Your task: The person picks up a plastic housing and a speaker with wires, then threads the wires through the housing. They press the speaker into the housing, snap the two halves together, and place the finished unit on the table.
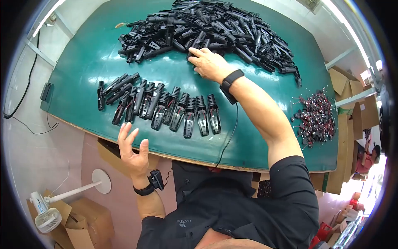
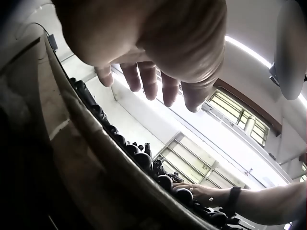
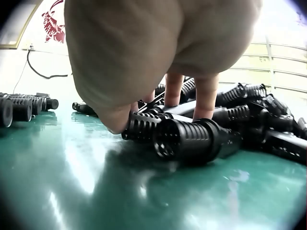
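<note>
My right hand (image 1: 210, 65) reaches the near edge of a large pile of black ribbed parts (image 1: 244, 33). The right wrist view shows its thumb and fingers pinching a black ribbed part (image 3: 144, 125), while another ribbed part (image 3: 184, 141) lies beside it on the green surface. Palm turned up and holding nothing, my left hand (image 1: 134, 153) is over the table's near edge, below a row of black parts with red wires (image 1: 189, 118). In the left wrist view the left hand (image 2: 148, 52) has its fingers spread and loosely bent.
A heap of small black pieces with red wires (image 1: 316, 118) lies at the table's right. Several closed-looking black parts (image 1: 120, 85) lie left of the row. A cable runs from the right wrist camera across the table (image 1: 248, 145). A white fan (image 1: 47, 216) and cardboard boxes stand on the floor.
</note>
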The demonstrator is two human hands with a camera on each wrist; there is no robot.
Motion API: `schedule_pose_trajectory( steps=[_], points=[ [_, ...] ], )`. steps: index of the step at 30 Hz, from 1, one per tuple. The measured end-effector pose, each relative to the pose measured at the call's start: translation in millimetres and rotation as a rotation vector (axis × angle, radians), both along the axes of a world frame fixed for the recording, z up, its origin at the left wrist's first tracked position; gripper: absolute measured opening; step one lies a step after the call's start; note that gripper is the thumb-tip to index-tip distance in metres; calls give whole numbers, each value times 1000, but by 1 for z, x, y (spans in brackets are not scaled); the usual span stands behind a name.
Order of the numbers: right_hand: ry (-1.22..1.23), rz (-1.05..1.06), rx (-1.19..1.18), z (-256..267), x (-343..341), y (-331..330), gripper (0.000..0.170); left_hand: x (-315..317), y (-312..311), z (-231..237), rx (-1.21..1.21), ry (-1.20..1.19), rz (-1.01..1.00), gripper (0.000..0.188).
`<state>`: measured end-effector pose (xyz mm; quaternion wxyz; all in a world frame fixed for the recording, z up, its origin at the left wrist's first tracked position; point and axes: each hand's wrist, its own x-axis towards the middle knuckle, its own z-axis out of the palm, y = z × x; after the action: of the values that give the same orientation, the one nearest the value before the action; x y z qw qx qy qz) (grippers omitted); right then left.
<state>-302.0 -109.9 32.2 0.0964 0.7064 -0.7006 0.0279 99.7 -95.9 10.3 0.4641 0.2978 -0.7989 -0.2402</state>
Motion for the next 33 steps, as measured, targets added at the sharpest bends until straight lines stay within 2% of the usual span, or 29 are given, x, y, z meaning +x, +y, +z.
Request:
schedule_pose_trajectory(
  steps=[2, 6, 11, 13, 15, 17, 20, 24, 29, 32, 33],
  points=[
    [-82, 82, -66, -11, -17, 21, 51, -3, 9, -8, 32, 23, 17, 31],
    [-54, -33, 74, 5, -17, 63, 53, -17, 28, -19, 35, 57, 33, 27],
    [0, -73, -165, 12, -5, 53, 56, -33, 36, -34, -118, -38, 89, 24],
    [-2, 61, -232, 1, -1, 28, 56, -35, 39, -36, -143, -57, 95, 24],
    [51, 64, -278, -20, 5, 4, 53, -38, 37, -36, -176, -87, 129, 24],
    [102, 78, -309, -18, 3, 1, 50, -42, 36, -40, -204, -101, 139, 24],
    [-31, -107, 99, -7, 2, 10, 44, -40, 34, -41, -235, -151, 166, 25],
    [-100, -92, 53, -14, -13, 59, 37, -43, 37, -42, -248, -148, 180, 22],
    [-174, -186, 50, -15, -26, 126, 40, -43, 33, -46, -272, -134, 172, 23],
    [-111, -33, -212, -14, -34, 166, 50, -41, 33, -48, -275, -133, 160, 23],
    [-161, -99, -227, -8, -36, 180, 54, -40, 34, -48, -254, -112, 152, 22]
  ],
)
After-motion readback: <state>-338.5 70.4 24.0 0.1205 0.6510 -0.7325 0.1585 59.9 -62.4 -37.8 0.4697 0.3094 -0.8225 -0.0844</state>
